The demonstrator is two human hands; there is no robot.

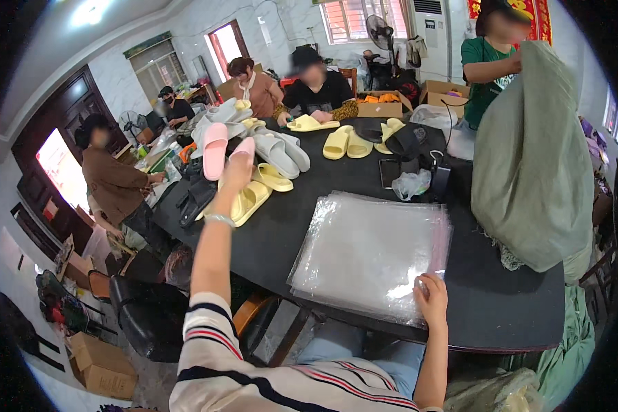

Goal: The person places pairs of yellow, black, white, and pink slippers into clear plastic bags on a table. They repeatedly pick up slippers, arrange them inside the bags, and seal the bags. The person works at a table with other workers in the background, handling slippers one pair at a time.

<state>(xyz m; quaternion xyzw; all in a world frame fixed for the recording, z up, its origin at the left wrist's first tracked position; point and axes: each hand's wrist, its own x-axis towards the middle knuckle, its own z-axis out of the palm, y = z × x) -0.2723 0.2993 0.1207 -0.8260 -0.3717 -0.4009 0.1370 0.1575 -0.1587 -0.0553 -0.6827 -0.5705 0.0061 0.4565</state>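
My left arm stretches forward over the table, and my left hand [237,174] is closed on a pink slipper [244,146]; its fingers are partly hidden. A second pink slipper [215,144] stands just left of it, against the pile. Around that hand lie yellow slippers [250,203] and grey slippers [275,152]. In front of me a stack of clear plastic bags [371,250] lies flat on the black table [501,309]. At the stack's near right corner my right hand [431,296] has its fingers curled, pinching the edge of a bag.
A person in green at the right holds up a large grey-green sack [535,165] over the table edge. Several people work along the far and left sides. Beyond the bags are a phone [390,173], black slippers [408,141] and yellow slippers [348,142]. A black chair [147,316] stands left.
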